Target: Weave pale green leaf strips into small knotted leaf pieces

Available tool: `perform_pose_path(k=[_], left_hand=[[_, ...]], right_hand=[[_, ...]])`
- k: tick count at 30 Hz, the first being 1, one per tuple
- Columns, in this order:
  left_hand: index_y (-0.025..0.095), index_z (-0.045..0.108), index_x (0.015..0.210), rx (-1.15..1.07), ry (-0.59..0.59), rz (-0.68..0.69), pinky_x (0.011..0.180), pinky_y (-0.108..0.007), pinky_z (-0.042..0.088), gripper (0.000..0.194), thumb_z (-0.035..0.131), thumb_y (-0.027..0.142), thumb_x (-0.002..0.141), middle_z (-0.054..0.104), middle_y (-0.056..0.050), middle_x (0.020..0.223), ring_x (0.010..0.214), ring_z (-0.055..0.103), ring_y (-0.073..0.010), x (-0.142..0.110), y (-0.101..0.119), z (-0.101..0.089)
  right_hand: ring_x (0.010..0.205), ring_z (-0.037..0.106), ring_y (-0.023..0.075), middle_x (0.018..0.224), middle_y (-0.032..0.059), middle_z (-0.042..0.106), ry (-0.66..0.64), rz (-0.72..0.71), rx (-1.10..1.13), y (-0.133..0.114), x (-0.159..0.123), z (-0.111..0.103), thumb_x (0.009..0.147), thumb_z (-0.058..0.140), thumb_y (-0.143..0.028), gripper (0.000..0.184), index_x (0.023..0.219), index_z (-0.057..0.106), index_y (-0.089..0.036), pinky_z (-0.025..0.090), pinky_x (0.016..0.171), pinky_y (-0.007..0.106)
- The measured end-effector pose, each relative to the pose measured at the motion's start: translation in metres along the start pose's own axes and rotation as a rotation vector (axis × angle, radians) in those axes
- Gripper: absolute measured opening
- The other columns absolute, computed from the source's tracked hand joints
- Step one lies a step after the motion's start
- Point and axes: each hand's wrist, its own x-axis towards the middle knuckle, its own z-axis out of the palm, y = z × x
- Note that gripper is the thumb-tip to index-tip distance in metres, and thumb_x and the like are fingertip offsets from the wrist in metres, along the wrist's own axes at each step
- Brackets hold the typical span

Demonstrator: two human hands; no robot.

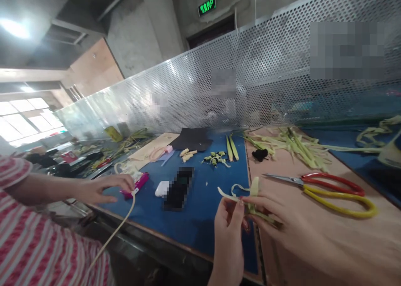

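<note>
My left hand [229, 231] is closed, with thumb and fingers pinching a pale green plant strip [226, 195] above the table's edge. My right hand [278, 215] meets it from the right, its fingers closed on the same strip bundle. A loop of the strip [240, 187] curls up above the fingertips, and a wider flat piece [254, 186] stands upright beside it. Darker green stalk ends show under my right fingers. How the strips are joined is hidden by the fingers. Just beyond my right hand lie scissors [301, 181] with one red and one yellow handle.
Green strips [300, 146] pile behind the scissors, beside a black scrap [260, 154]. Small knotted green pieces [216, 158], two leaf blades [232, 147], a dark phone [179, 188] and a white case [162, 188] lie on the blue top. At left, a co-worker's hand [106, 188] nears a pink packet [138, 184]. A perforated metal screen [194, 85] stands behind.
</note>
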Motion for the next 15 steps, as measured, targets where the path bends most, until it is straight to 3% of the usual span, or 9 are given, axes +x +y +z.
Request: perform_pose_path(k=[6,11,15], left_hand=[[0.015,0.059,0.087,0.172,0.073,0.093,0.048,-0.018,0.033,0.037,0.064,0.048,0.071,0.054,-0.001,0.069,0.053,0.041,-0.0072,-0.002,0.002,0.001],[0.020,0.063,0.081,0.317,0.047,0.124,0.049,-0.022,0.036,0.031,0.063,0.050,0.071,0.055,-0.002,0.062,0.056,0.048,-0.0132,0.000,0.004,-0.005],[0.021,0.061,0.076,0.379,0.080,0.216,0.046,-0.022,0.036,0.031,0.061,0.052,0.072,0.050,-0.002,0.055,0.051,0.047,-0.0133,0.003,-0.003,-0.011]], right_hand=[[0.098,0.058,0.0125,0.104,0.0022,0.060,-0.039,0.007,0.048,-0.006,0.001,0.001,0.086,0.048,-0.015,0.031,0.113,0.056,-0.027,0.049,0.083,0.020],[0.088,0.060,0.0112,0.095,0.0038,0.060,-0.012,0.046,0.089,-0.010,0.002,0.002,0.083,0.051,-0.014,0.023,0.105,0.058,-0.021,0.050,0.076,0.018],[0.084,0.060,0.0099,0.092,0.0026,0.061,0.023,0.024,0.092,-0.008,-0.001,0.002,0.081,0.052,-0.010,0.023,0.101,0.058,-0.020,0.049,0.075,0.017]])
